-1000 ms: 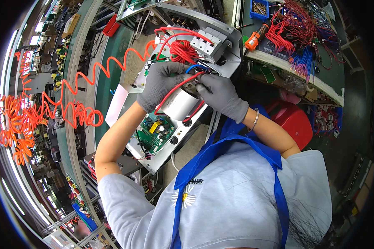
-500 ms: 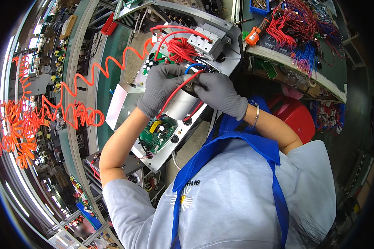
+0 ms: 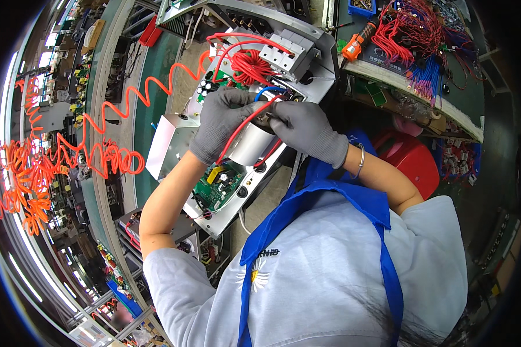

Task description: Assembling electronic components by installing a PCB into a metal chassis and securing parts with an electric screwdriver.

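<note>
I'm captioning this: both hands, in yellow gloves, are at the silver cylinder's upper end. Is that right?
The gloves are grey, not yellow, as the head view shows; the left hand and right hand are at the silver cylinder's upper end.

Clearly a workshop, most likely an assembly floor for electrical units. Shown by an open metal casing [image 3: 321, 78] with a green circuit board [image 3: 214, 198] and a gray switch block [image 3: 286, 53] inside, and by coiled orange hoses [image 3: 33, 214] strung at the left. Also borne out by the surface [image 3: 466, 101] at the right, loaded with red wires [image 3: 391, 43], a fan of blue wires [image 3: 425, 80], an orange-and-black tool [image 3: 356, 47] and a blue bin [image 3: 360, 13] of small parts. Further signs in the lamp tubes [image 3: 25, 277], crowded rows of parts [image 3: 82, 81] and blue work apron [image 3: 272, 225]
</note>
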`<state>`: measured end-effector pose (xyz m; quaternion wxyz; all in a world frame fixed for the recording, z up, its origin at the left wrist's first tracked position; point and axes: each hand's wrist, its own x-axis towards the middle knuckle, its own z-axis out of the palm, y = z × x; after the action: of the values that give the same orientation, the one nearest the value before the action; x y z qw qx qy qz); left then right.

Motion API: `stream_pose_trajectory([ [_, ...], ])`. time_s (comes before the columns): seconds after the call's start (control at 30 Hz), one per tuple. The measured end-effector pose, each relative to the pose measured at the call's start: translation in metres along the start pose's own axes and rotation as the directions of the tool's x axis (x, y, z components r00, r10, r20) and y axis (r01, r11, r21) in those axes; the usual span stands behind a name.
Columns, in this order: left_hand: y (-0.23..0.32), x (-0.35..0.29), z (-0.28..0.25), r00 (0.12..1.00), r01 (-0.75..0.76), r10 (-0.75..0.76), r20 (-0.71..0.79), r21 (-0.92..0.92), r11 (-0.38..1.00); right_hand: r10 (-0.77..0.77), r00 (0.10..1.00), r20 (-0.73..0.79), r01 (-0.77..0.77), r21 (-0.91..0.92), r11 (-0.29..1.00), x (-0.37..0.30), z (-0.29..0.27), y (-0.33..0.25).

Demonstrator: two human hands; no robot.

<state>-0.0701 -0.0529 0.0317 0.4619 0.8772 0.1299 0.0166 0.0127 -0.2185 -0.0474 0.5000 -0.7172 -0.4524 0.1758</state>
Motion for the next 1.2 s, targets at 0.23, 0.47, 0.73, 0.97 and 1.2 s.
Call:
stream_pose_trajectory([
  [0.23, -0.003, -0.002, 0.001, 1.0, 0.017, -0.016, -0.022, 0.031, 0.999, -0.057, 0.997, 0.044, 0.061, -0.078, 0.995, 0.0, 0.0, 0.004],
  [0.47, -0.02, -0.009, -0.002, 0.992, 0.123, -0.121, 0.034, -0.071, 0.99, -0.064, 0.997, 0.033, 0.068, -0.14, 0.988, -0.003, 0.006, 0.001],
  [0.73, 0.003, -0.034, 0.004, 1.0, -0.014, 0.021, 0.021, -0.304, 0.952, -0.183, 0.979, 0.093, 0.203, -0.336, 0.92, -0.003, 0.002, 0.001],
  [0.97, -0.007, -0.028, 0.004, 1.0, -0.005, 0.001, -0.014, -0.25, 0.968, -0.224, 0.971, 0.08, 0.237, -0.235, 0.943, -0.002, -0.001, 0.008],
  [1.2, -0.007, -0.033, 0.006, 0.994, -0.087, 0.071, -0.078, -0.23, 0.969, 0.114, 0.991, 0.074, -0.131, 0.284, 0.95, 0.001, 0.001, -0.005],
])
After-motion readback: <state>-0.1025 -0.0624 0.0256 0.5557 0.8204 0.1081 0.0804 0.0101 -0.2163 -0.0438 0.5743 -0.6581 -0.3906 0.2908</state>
